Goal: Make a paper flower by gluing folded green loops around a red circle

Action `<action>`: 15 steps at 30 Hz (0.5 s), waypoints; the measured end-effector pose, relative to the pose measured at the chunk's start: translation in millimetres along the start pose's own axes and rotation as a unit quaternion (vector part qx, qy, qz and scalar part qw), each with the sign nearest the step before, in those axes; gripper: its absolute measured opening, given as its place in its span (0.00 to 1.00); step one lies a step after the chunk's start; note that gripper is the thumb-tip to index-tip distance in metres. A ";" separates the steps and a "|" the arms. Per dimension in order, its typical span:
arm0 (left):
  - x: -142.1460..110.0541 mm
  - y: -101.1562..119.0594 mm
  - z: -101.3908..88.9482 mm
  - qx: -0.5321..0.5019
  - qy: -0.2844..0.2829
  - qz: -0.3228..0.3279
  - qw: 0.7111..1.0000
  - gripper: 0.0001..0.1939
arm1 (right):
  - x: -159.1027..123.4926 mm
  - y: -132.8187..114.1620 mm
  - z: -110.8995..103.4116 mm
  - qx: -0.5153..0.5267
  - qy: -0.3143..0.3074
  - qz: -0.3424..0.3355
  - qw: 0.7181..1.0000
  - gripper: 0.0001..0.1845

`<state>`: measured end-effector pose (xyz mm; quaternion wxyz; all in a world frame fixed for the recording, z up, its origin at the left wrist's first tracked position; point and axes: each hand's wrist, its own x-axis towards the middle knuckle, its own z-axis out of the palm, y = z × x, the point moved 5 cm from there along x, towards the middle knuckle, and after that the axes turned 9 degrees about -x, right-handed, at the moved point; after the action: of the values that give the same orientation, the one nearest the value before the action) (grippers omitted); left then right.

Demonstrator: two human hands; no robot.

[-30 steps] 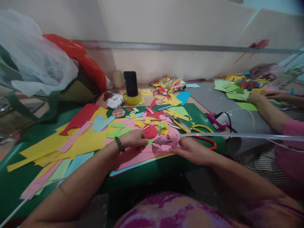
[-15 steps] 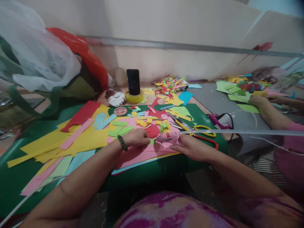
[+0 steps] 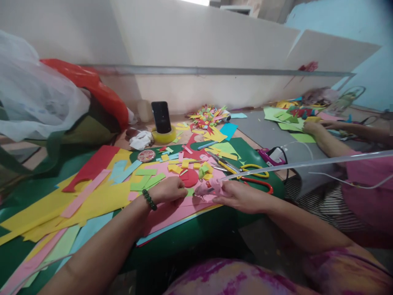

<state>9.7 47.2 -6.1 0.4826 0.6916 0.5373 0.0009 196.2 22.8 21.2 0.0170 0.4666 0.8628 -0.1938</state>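
Note:
My right hand is wrapped round a pink glue gun, and a long clear glue stick runs out of its back to the right. The gun's nozzle points left, close to a small green paper piece. My left hand, with a green bead bracelet on the wrist, has its fingers pinched at that piece's left edge; the fingertips are partly hidden. Just beyond lies a red paper circle with yellow and green paper bits around it. Under both hands are stacked pink sheets.
Scissors and a utility knife lie beyond my right hand. Paper strips cover the left side. A phone stands in a tape roll. A spiky paper decoration sits behind. At right, a co-worker's hands handle paper.
The camera view has shifted, so the scene sits further left and slightly lower. Both hands and the glue gun keep nearly the same place over the paper.

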 end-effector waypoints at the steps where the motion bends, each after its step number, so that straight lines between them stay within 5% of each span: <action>1: -0.3 0.5 0.0 0.002 0.000 -0.001 1.000 0.15 | 0.2 0.5 -0.3 0.000 -0.002 0.002 1.000 0.20; 15: 4.2 -5.0 0.1 0.009 0.002 0.003 1.000 0.15 | 2.1 4.8 -1.4 0.009 0.006 0.041 0.999 0.24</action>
<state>7.8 50.0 -11.7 0.4751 0.6977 0.5362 -0.0008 199.2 27.3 20.5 0.0151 0.5033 0.8410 -0.1981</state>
